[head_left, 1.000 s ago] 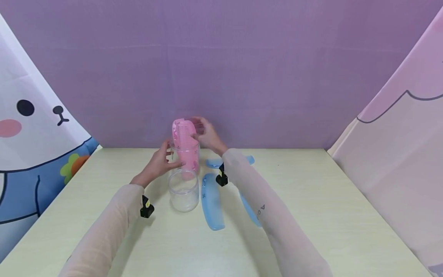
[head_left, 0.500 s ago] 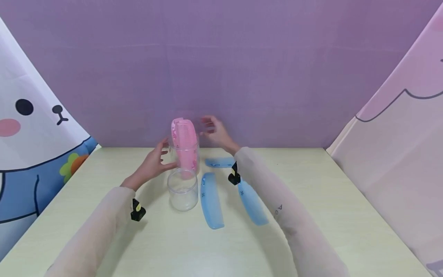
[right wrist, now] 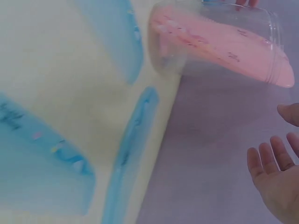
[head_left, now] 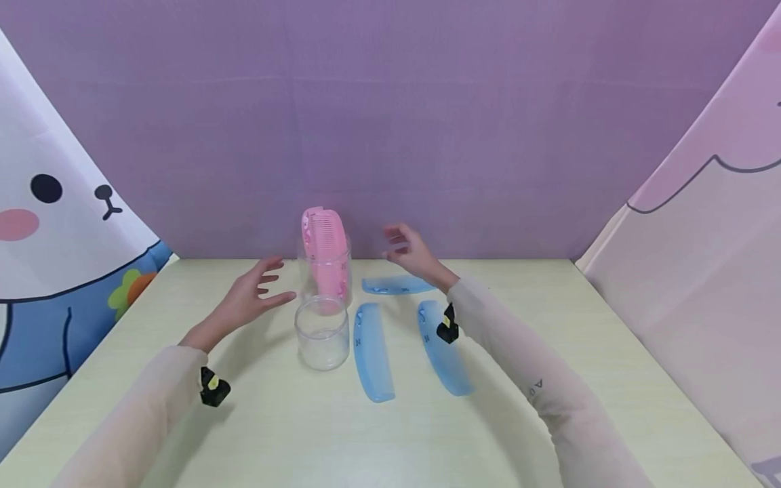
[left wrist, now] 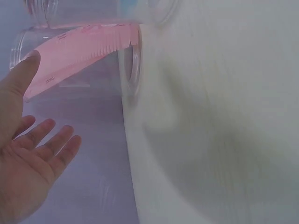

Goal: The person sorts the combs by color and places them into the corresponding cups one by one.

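Observation:
Pink combs [head_left: 329, 237] stand upright in the rear clear plastic jar [head_left: 306, 279], their upper ends rising above its rim. In the left wrist view the pink comb [left wrist: 70, 51] shows through the clear wall. My left hand [head_left: 244, 296] is held to the left of this jar, fingers spread and thumb apart, holding nothing. To the right of it my right hand [head_left: 416, 255] hovers behind the far blue comb [head_left: 390, 285], its fingers loosely bent and free of any object. A second clear jar [head_left: 323, 349] stands in front with nothing inside.
Two more blue combs lie on the pale table right of the front jar: a near-left comb [head_left: 373, 356] and a near-right comb [head_left: 444, 352]. A purple cloth backdrop [head_left: 464, 135] rises behind the table, with printed cloths at both sides.
My right hand has come away from the pink combs and moved right. My left hand has left the rear jar and drawn back to the left. The combs stay in the jar.

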{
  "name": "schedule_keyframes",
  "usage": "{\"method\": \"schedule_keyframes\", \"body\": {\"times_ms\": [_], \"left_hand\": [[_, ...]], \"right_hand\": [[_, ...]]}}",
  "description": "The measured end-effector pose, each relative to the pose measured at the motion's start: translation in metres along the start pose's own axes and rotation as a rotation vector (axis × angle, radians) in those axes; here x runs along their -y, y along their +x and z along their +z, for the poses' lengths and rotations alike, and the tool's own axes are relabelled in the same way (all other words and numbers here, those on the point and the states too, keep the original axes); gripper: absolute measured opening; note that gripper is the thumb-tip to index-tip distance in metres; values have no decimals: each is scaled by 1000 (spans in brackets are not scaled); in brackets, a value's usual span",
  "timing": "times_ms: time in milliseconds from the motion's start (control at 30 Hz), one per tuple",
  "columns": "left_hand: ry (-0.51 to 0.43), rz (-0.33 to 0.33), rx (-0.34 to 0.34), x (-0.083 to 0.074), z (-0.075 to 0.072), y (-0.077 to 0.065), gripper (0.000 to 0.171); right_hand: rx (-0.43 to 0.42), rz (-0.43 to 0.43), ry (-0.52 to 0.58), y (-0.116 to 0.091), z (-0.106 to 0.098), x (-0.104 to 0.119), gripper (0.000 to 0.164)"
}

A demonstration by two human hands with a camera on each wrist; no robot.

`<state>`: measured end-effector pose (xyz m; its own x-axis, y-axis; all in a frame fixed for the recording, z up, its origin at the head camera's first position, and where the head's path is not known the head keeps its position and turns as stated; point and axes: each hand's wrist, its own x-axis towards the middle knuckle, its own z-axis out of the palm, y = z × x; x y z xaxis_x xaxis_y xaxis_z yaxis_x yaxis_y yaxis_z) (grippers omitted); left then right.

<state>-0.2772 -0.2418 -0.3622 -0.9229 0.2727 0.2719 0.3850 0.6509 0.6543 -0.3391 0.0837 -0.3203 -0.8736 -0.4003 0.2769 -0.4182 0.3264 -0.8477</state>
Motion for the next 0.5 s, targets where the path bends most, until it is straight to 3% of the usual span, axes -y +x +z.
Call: {"method": "schedule_keyframes", "body": {"times_ms": [500], "left_hand": [[-103, 109, 46, 0, 7, -24, 63]], "right_hand": [[7, 105, -83, -47, -18, -49, 44]]}}
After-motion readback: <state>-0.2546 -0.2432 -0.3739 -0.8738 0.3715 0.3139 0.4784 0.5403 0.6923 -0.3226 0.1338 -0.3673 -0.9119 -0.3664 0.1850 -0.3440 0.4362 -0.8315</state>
